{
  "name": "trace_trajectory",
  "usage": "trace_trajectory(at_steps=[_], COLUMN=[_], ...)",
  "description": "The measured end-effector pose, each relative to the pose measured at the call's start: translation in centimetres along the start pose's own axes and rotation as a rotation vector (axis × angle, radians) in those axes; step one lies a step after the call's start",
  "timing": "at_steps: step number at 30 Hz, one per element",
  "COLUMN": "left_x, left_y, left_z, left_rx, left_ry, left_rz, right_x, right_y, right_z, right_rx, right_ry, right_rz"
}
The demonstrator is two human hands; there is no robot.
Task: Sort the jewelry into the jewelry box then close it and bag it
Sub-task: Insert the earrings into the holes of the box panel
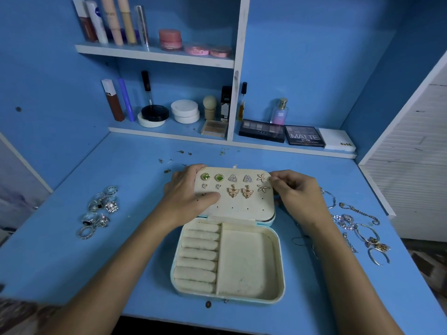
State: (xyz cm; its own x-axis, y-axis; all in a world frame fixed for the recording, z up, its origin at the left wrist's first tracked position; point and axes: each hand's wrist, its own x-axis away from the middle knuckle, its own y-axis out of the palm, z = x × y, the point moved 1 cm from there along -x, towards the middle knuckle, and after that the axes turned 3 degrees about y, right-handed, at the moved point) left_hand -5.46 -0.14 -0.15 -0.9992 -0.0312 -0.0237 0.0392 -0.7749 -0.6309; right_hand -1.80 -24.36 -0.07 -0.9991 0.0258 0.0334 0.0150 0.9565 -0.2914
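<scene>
Left hand (187, 195) grips jewelry box (249, 259) lid; right hand (296, 193) pinches starfish earring (263, 177).

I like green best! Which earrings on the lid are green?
The two square earrings at the left end of the top row, beside the left hand. They have green stones; the other pairs are silver or gold.

A home dressing corner — a blue desk (121, 226) set into a blue alcove with white-edged shelves (154, 55). The shelves hold makeup: lip gloss tubes (113, 20), pink jars (170, 39), powder compacts (185, 111), eyeshadow palettes (262, 130) and a perfume bottle (279, 111) — someone's own vanity, not a shop counter.
</scene>
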Motion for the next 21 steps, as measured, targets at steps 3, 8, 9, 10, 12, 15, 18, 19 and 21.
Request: trace_trajectory(at_steps=[3, 8, 9, 10, 12, 15, 18, 19, 21], left_x=[0.0, 0.0, -0.1, -0.1, -0.1, 0.0, 0.1, 0.1, 0.1], left_y=[0.0, 0.1, 0.1, 0.1, 0.1, 0.0, 0.0, 0.0, 0.0], left_z=[0.0, -0.1, -0.2, -0.2, -0.3, -0.1, 0.0, 0.0, -0.1], left_rx=[0.006, -0.020, -0.020, -0.022, -0.025, -0.031, -0.035, -0.038, -0.033], left_ry=[0.012, 0.064, 0.070, 0.075, 0.081, 0.076, 0.087, 0.096, 0.095], left_rz=[0.007, 0.011, 0.009, 0.009, 0.021, 0.029, 0.022, 0.026, 0.032], right_x=[-0.6, -2.9, -3.5, -4.2, -5.7, -7.9, -9.7, -10.3, -11.4], right_y=[0.0, 0.3, 0.5, 0.8, 1.7, 3.3, 4.8, 5.2, 6.1], right_z=[-0.4, -2.4, -2.9, -3.4, -4.4, -5.2, -5.2, -5.1, -4.8], right_rx=[0.070, 0.232, 0.270, 0.320, 0.433, 0.600, 0.743, 0.783, 0.869], right_ry=[-0.004, -0.124, -0.155, -0.194, -0.292, -0.388, -0.435, -0.444, -0.453], right_rz=[0.007, 0.045, 0.049, 0.048, 0.024, -0.057, -0.153, -0.178, -0.217])
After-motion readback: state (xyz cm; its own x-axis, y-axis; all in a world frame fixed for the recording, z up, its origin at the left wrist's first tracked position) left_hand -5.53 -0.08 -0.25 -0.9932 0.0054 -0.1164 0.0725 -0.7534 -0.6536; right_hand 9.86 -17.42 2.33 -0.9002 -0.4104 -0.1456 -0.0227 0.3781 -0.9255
